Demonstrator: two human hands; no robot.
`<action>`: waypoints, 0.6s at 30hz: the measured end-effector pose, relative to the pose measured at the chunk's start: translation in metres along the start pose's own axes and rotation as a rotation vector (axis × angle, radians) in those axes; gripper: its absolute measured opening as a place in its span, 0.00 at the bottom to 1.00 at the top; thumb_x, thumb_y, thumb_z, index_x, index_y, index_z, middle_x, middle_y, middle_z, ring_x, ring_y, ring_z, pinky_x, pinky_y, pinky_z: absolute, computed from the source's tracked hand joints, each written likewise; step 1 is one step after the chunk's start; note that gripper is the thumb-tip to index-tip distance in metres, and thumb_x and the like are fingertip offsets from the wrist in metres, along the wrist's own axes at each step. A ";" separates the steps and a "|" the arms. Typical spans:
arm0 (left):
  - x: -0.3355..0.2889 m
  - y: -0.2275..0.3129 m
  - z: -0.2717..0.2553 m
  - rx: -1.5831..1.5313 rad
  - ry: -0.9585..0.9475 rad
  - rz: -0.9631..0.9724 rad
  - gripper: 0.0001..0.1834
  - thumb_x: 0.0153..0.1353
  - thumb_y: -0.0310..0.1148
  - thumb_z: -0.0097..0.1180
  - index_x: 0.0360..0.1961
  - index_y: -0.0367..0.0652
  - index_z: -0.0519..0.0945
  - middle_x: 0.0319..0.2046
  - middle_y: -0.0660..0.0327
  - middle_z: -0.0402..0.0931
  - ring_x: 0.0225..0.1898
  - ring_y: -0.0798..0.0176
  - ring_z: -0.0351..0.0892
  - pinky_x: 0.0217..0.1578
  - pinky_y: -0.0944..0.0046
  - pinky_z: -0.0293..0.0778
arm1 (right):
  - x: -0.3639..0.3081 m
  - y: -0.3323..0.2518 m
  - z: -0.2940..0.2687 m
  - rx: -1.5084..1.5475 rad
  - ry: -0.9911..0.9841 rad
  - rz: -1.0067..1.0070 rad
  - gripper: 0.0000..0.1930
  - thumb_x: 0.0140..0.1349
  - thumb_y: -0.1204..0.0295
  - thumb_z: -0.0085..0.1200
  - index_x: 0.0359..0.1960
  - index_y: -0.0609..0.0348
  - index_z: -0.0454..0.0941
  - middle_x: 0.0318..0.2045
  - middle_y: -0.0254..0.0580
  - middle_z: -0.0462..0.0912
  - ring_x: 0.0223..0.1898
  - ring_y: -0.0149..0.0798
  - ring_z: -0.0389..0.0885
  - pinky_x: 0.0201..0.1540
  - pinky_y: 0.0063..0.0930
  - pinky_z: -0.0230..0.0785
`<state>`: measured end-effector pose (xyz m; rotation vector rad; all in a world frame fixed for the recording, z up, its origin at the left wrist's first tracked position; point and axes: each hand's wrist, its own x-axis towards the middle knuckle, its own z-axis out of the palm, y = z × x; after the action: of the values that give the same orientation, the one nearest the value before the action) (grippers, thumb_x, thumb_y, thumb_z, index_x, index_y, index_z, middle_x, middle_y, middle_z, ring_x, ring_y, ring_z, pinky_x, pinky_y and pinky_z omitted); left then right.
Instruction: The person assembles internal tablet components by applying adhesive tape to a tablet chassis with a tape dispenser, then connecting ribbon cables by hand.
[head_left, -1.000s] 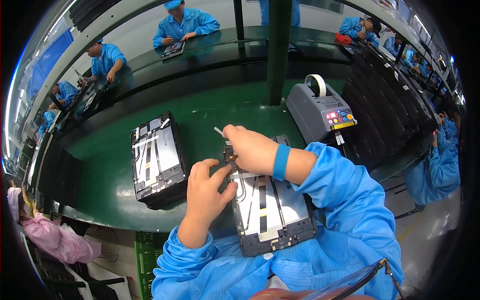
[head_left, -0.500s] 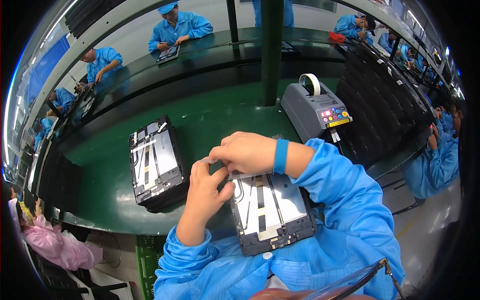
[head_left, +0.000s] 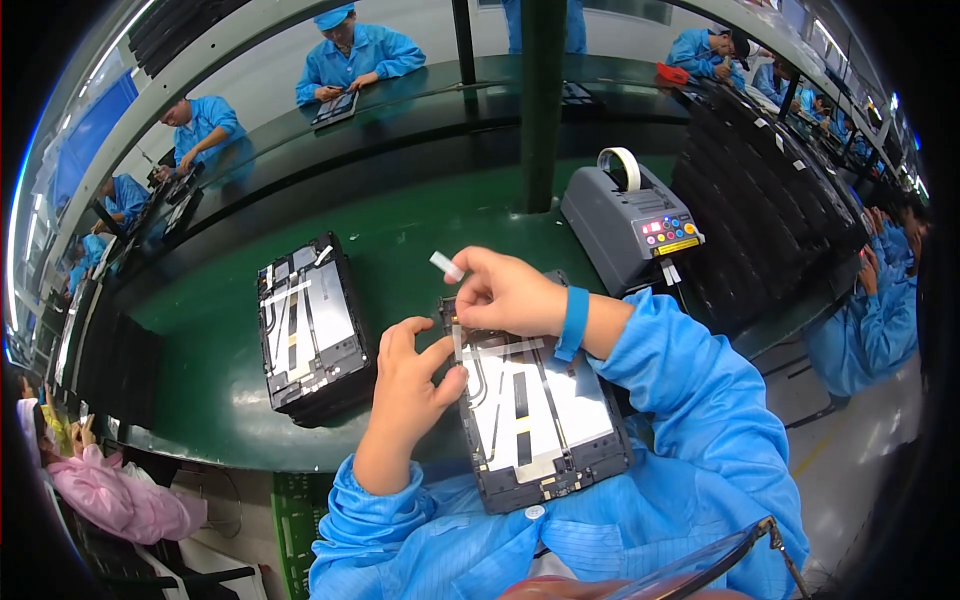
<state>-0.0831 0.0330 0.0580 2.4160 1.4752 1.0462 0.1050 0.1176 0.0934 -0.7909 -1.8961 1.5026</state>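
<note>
My right hand (head_left: 510, 295) is curled over the far left corner of a black tablet-like device assembly (head_left: 590, 440) with a silvery middle and dark strips. A short piece of whitish tape (head_left: 446, 266) sticks out from its index fingertip, while its lower fingers touch the device corner. My left hand (head_left: 412, 385) rests along the device's left edge, thumb and index finger apart. By its index fingertip a small translucent tape strip (head_left: 458, 342) lies on the edge. Another clear strip (head_left: 515, 349) crosses the device's upper part. The device leans against my front at the bench edge.
A stack of similar devices (head_left: 315, 330) stands to the left on the green bench (head_left: 400, 235). A grey tape dispenser (head_left: 625, 215) with a roll is at the far right, before tall black stacks (head_left: 750, 210). A green post (head_left: 540, 110) rises behind. Co-workers sit around.
My right hand has moved away from my left, lifting a tape piece on its index finger and dipping its lower fingers onto the device corner. My left hand has barely moved.
</note>
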 end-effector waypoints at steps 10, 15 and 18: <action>0.000 0.002 0.000 -0.001 -0.008 -0.006 0.17 0.44 0.36 0.61 0.39 0.47 0.81 0.46 0.50 0.67 0.50 0.46 0.65 0.51 0.51 0.64 | -0.005 -0.006 0.011 -0.253 0.024 0.046 0.22 0.52 0.80 0.58 0.47 0.64 0.62 0.28 0.39 0.79 0.29 0.28 0.78 0.33 0.21 0.71; 0.000 0.001 0.000 -0.005 -0.012 -0.003 0.17 0.44 0.36 0.61 0.39 0.47 0.81 0.46 0.50 0.67 0.50 0.46 0.65 0.50 0.51 0.65 | -0.002 -0.006 -0.001 -0.170 0.057 0.022 0.22 0.52 0.80 0.58 0.46 0.65 0.62 0.25 0.40 0.80 0.27 0.29 0.79 0.31 0.22 0.71; -0.001 0.003 -0.002 0.008 -0.004 -0.011 0.18 0.44 0.36 0.61 0.39 0.48 0.81 0.45 0.51 0.68 0.50 0.46 0.66 0.50 0.51 0.64 | 0.005 -0.023 -0.009 -0.394 -0.013 0.053 0.21 0.50 0.79 0.58 0.44 0.67 0.63 0.23 0.42 0.81 0.27 0.33 0.80 0.31 0.24 0.71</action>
<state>-0.0828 0.0296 0.0604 2.4105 1.4926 1.0341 0.1062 0.1228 0.1182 -1.0113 -2.2310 1.1777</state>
